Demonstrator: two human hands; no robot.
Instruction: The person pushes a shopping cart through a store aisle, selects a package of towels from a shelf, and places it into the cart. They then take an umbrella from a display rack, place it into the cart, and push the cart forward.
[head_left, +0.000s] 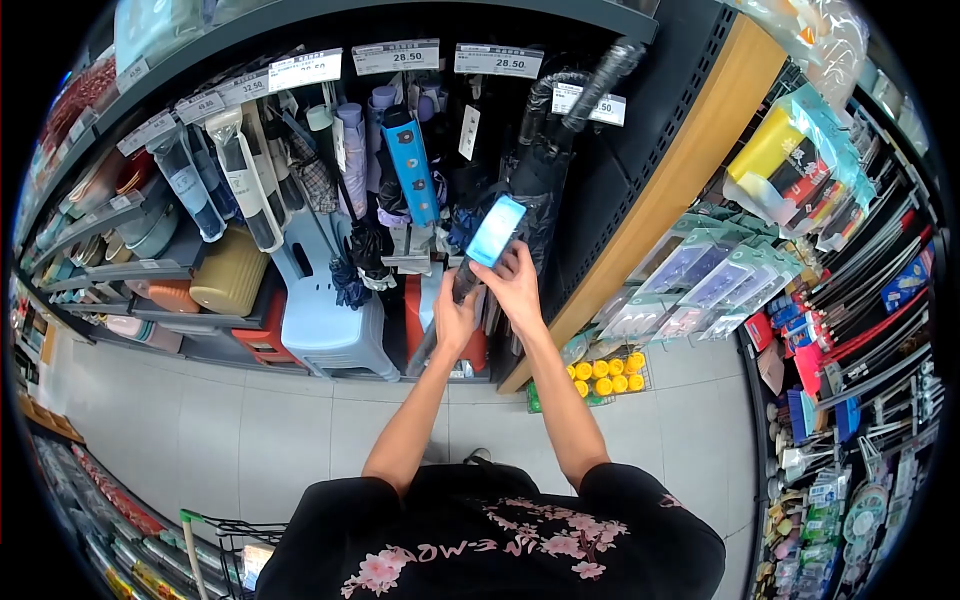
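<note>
My right hand (512,285) is closed around the lower end of a phone (496,230) with a bright, lit screen. Just left of it, my left hand (455,318) grips a dark, long item (465,283) that looks like a folded umbrella. Its lower part runs down by my left wrist. Both hands are close together in front of the hanging umbrellas. A blue patterned box (410,165) hangs above and left of them, and black plastic-wrapped umbrellas (540,170) hang behind the phone.
A light blue stool (330,320) stands at the left under the shelf. A wooden post (660,190) rises at the right, with yellow-capped bottles (605,378) in a basket below. Packaged goods hang further right. A shopping cart (235,535) is at the lower left.
</note>
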